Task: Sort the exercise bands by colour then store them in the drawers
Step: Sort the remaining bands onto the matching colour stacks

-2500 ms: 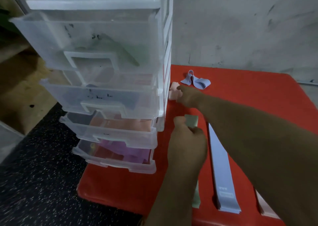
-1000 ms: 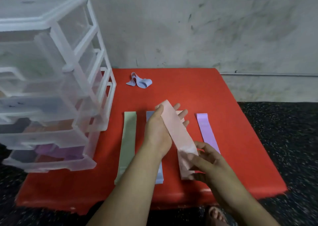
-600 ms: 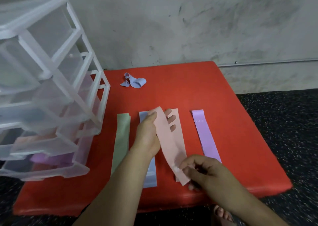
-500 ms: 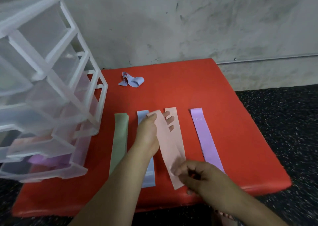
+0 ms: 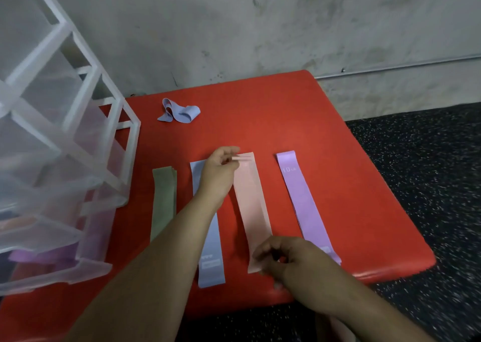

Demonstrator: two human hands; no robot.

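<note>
1. A red table (image 5: 299, 112) is seen against a grey wall, with four exercise bands laid flat in a row on it: a green band (image 5: 163, 198), a blue band (image 5: 211, 250), a pink band (image 5: 252, 209) and a purple band (image 5: 304, 203)
2. The pink band is held at both ends. Its far end is pinched between the thumb and fingertips of the left hand (image 5: 220, 171), fingers drawn close together; its near end is gripped by the right hand (image 5: 283, 257), fingers curled tight
3. The near corner of the pink band is covered by the right hand. Whether a second pink band lies beneath cannot be told, though a doubled edge is noted at the far end
4. The middle of the blue band is hidden by the left forearm, and the lower end of the green band is cut off by the same arm
5. A marking reading "10" is made out on the purple band; the rest of the print is too small to read. Its near end is partly hidden behind the right hand
6. A crumpled blue band (image 5: 179, 112) is noted apart from the row, near the back of the table
7. A translucent drawer unit (image 5: 65, 159) stands at the table's left and is cut off by the frame. Pinkish and purple shapes are seen through the lower drawers, but are too blurred to identify
</note>
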